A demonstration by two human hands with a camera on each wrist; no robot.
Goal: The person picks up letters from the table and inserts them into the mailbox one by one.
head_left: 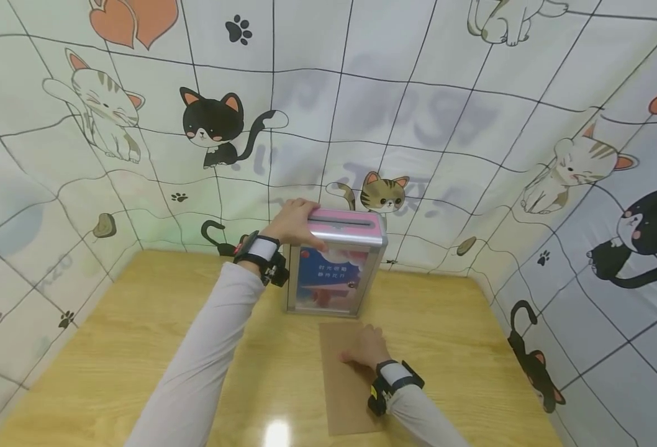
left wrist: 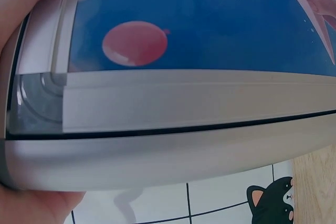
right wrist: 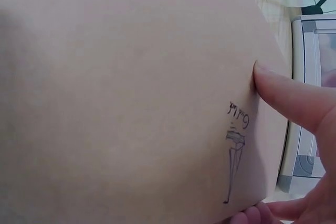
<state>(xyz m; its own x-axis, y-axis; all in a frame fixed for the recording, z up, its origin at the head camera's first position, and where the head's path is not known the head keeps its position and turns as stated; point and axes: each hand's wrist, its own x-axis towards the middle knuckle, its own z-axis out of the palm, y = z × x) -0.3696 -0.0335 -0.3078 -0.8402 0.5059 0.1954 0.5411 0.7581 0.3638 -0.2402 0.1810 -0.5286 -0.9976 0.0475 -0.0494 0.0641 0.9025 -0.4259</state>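
Note:
A silver-framed ballot box [head_left: 373, 261] with a pink top and a slot [head_left: 342, 221] stands upright on the table. My left hand [head_left: 292, 222] grips its upper left corner, thumb on the front and fingers over the top. Close up in the left wrist view, the frame [left wrist: 194, 103] borders a blue poster [left wrist: 220, 30] with a pink balloon. In front of the box lies a flat brown kraft envelope [head_left: 345, 406]. My right hand [head_left: 366, 347] pinches it near the far end; its thumb [right wrist: 294, 95] lies over a small printed lamp-like drawing's side [right wrist: 234, 150], fingertips at the edge.
The wooden table [head_left: 183, 310] extends to both sides of the box. A white cloth [head_left: 317, 105] with grid lines and cartoon cats hangs behind and at both sides. A small lock [head_left: 352, 285] sits on the box's front right.

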